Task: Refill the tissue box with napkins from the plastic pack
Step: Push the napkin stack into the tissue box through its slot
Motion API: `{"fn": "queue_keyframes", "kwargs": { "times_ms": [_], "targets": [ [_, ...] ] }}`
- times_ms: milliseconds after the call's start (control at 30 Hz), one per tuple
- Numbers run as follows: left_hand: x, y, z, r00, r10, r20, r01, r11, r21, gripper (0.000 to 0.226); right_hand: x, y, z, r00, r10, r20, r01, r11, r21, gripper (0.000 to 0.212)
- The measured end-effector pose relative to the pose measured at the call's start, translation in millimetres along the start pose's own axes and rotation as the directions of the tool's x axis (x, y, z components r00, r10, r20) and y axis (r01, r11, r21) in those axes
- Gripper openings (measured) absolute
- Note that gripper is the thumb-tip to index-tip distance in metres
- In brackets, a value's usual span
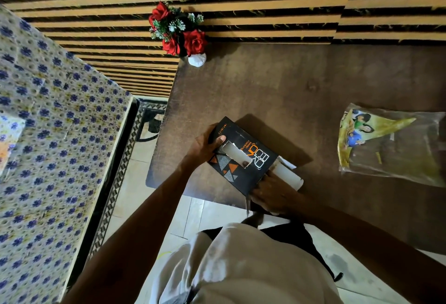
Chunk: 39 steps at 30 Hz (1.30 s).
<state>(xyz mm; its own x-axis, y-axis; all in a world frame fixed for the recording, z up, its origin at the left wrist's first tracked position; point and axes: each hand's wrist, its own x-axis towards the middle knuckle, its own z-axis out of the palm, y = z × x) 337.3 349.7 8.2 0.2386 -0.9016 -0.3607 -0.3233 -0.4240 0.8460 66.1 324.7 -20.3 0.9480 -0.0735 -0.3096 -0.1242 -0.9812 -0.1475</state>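
Observation:
A black tissue box [243, 171] with orange print lies tilted at the near left edge of the brown table [301, 82]. My left hand [205, 145] grips its far left end, thumb by the torn top slot, where white paper shows. A stack of white napkins [288, 176] sticks out of the box's open right end. My right hand [270, 194] is closed on the napkins and pressed against that end. The plastic pack [388, 144], yellow-green and flattened, lies to the right on the table.
A white vase of red artificial roses [178, 31] stands at the table's far left corner by a striped wall. A bed with a blue-flowered cover [48, 135] runs along the left. Pale floor tiles [188, 212] show below the table edge.

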Motion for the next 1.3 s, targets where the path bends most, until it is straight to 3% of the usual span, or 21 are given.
{"fn": "queue_keyframes", "kwargs": {
  "times_ms": [67, 167, 267, 367, 400, 467, 500, 533, 567, 600, 667, 700, 733, 800, 867, 900, 1000, 1067, 1133, 1200, 1300],
  "targets": [
    [-1, 1, 0, 1.0, -0.006, -0.004, 0.006, 1.0, 0.001, 0.045, 2, 2, 0, 0.999, -0.013, 0.049, 0.018, 0.994, -0.104, 0.029],
    [-2, 2, 2, 1.0, -0.01, -0.004, 0.01, 1.0, -0.005, 0.044, 6, 5, 2, 0.991, -0.012, 0.135, 0.035, 0.986, -0.164, 0.039],
    [-6, 5, 2, 0.999, -0.033, -0.006, 0.033, 0.999, -0.031, 0.042, 7, 6, -6, 0.993, 0.03, 0.11, -0.02, 0.996, -0.088, 0.047],
    [-4, 4, 2, 0.997, -0.082, 0.014, 0.082, 0.996, -0.03, 0.049, -2, -4, -6, 0.999, 0.025, -0.039, -0.026, 0.999, -0.029, 0.043],
    [-4, 5, 4, 0.996, -0.093, -0.009, 0.094, 0.995, 0.023, 0.054, -7, -9, -3, 0.994, 0.03, -0.106, -0.031, 0.999, -0.012, 0.043],
    [-7, 12, 9, 0.988, -0.026, -0.149, 0.072, 0.946, 0.316, 0.063, -21, -12, 7, 0.959, 0.077, -0.274, -0.055, 0.995, 0.086, 0.044],
    [-12, 18, 12, 0.976, 0.082, -0.2, 0.025, 0.876, 0.481, 0.065, -28, -11, 13, 0.916, 0.152, -0.372, -0.1, 0.983, 0.155, 0.038],
    [-19, 26, 17, 0.963, 0.213, -0.165, -0.076, 0.802, 0.592, 0.071, -37, -11, 15, 0.847, 0.297, -0.441, -0.202, 0.947, 0.249, 0.03],
    [-26, 31, 23, 0.952, 0.304, -0.027, -0.216, 0.732, 0.646, 0.082, -45, -10, 17, 0.743, 0.48, -0.466, -0.326, 0.868, 0.374, 0.025],
    [-34, 38, 29, 0.933, 0.321, 0.162, -0.341, 0.646, 0.683, 0.098, -51, -9, 16, 0.622, 0.669, -0.407, -0.457, 0.732, 0.505, 0.023],
    [-44, 38, 45, 0.84, 0.224, 0.494, -0.542, 0.388, 0.746, 0.123, -55, -6, 16, 0.393, 0.914, -0.097, -0.64, 0.348, 0.685, 0.038],
    [-47, 35, 53, 0.803, 0.17, 0.571, -0.595, 0.278, 0.754, 0.129, -56, -2, 16, 0.313, 0.943, 0.111, -0.657, 0.131, 0.742, 0.054],
    [-47, 32, 59, 0.789, 0.142, 0.598, -0.614, 0.218, 0.758, 0.133, -55, 4, 20, 0.283, 0.904, 0.32, -0.624, -0.08, 0.778, 0.07],
    [-41, 30, 66, 0.799, 0.154, 0.581, -0.601, 0.201, 0.774, 0.135, -52, 14, 29, 0.306, 0.768, 0.563, -0.517, -0.363, 0.776, 0.086],
    [-32, 33, 74, 0.828, 0.209, 0.52, -0.559, 0.242, 0.793, 0.136, -48, 21, 33, 0.349, 0.633, 0.691, -0.4, -0.566, 0.721, 0.073],
    [-29, 34, 76, 0.849, 0.207, 0.486, -0.527, 0.285, 0.8, 0.135, -43, 22, 31, 0.35, 0.616, 0.706, -0.377, -0.597, 0.708, 0.065],
    [-24, 35, 83, 0.904, 0.174, 0.39, -0.427, 0.402, 0.81, 0.135, -36, 29, 22, 0.294, 0.73, 0.617, -0.483, -0.443, 0.755, 0.066],
    [-23, 37, 90, 0.924, 0.147, 0.354, -0.382, 0.435, 0.816, 0.134, -33, 35, 16, 0.217, 0.857, 0.466, -0.669, -0.217, 0.711, 0.074],
    [-20, 40, 97, 0.934, 0.124, 0.335, -0.353, 0.451, 0.82, 0.135, -30, 38, 8, 0.18, 0.956, 0.23, -0.797, 0.005, 0.604, 0.07],
    [-18, 41, 99, 0.939, 0.11, 0.327, -0.34, 0.447, 0.827, 0.136, -21, 40, -4, 0.236, 0.961, 0.144, -0.776, 0.097, 0.624, 0.05],
    [-19, 41, 94, 0.933, 0.13, 0.336, -0.359, 0.409, 0.839, 0.135, -2, 45, -18, 0.392, 0.873, 0.292, -0.661, 0.046, 0.749, 0.031]
  ]
}}
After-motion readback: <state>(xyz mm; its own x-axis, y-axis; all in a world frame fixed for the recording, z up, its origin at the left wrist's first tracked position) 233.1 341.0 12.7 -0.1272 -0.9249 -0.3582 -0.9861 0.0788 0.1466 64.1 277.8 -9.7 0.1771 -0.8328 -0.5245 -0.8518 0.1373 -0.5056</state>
